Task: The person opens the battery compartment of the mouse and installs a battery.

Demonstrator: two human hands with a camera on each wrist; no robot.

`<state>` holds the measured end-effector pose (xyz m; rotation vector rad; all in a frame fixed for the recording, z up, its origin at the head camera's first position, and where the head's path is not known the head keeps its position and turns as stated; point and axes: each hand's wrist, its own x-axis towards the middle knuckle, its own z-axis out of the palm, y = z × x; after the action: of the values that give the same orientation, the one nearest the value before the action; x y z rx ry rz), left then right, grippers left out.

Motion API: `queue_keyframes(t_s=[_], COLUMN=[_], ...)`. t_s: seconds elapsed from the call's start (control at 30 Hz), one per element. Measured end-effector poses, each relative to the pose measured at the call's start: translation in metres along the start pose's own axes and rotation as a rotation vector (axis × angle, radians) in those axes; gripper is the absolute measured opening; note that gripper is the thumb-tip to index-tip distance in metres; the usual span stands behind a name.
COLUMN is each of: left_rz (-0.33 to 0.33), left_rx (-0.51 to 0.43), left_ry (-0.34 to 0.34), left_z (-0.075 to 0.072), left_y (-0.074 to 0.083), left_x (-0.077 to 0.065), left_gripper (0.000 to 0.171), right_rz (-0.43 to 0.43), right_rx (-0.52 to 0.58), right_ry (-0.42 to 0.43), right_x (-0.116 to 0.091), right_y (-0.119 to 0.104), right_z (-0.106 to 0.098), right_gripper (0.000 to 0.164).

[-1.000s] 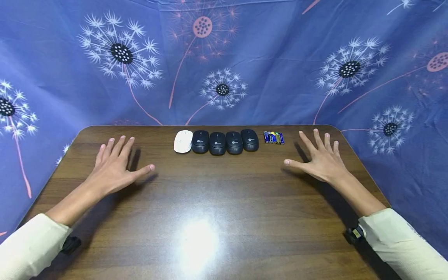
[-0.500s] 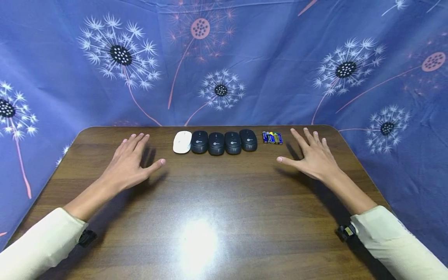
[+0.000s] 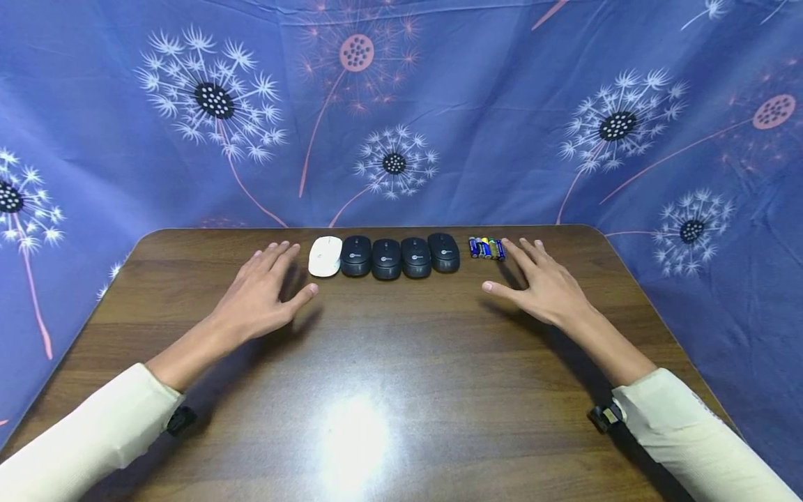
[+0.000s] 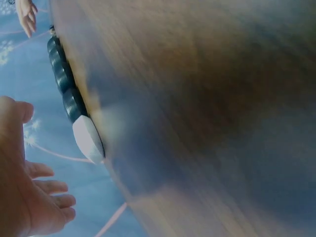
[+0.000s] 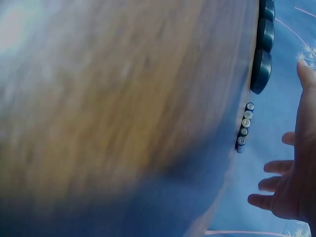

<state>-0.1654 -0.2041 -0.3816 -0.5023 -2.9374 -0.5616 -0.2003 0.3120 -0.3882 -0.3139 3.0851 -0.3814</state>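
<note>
My left hand (image 3: 257, 296) hovers over the table with fingers spread, just left of a white computer mouse (image 3: 325, 256). Nothing is in it. Several black computer mice (image 3: 386, 259) continue the row to the right of the white one, side by side. My right hand (image 3: 544, 287), also spread and holding nothing, has its index fingertip right by a small row of batteries (image 3: 486, 248). Blue, yellow and green wrappers show on them. In the right wrist view the batteries (image 5: 245, 123) appear end-on beside the black mice (image 5: 261, 69), with the hand apart from them.
The brown wooden table (image 3: 401, 328) has rounded far corners, and a bright light glare lies on its near part. Behind and beside it hangs a blue cloth (image 3: 489, 84) printed with dandelions. Dark wrist cameras (image 3: 606, 417) sit at both sleeves.
Both hands have moved inward: the left one rightward toward the white mouse, the right one leftward toward the batteries. The mice and batteries stay where they were on the table.
</note>
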Motion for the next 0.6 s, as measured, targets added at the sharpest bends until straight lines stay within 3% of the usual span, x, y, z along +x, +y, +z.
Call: queue_keyframes(t_s=[0.2,0.6], left_rz=[0.078,0.147], left_rx=[-0.013,-0.019], left_ry=[0.02,-0.036], left_z=[0.007,0.018], left_y=[0.011,0.037], left_x=[0.008,0.024], left_gripper=[0.075,0.077], right_rz=[-0.044,-0.128], right_rx=[0.037,0.036], right_ry=[0.004,-0.042], right_x=[0.002,0.003], right_y=[-0.007,-0.011], right_z=[0.003,0.005], right_gripper=[0.098,0.085])
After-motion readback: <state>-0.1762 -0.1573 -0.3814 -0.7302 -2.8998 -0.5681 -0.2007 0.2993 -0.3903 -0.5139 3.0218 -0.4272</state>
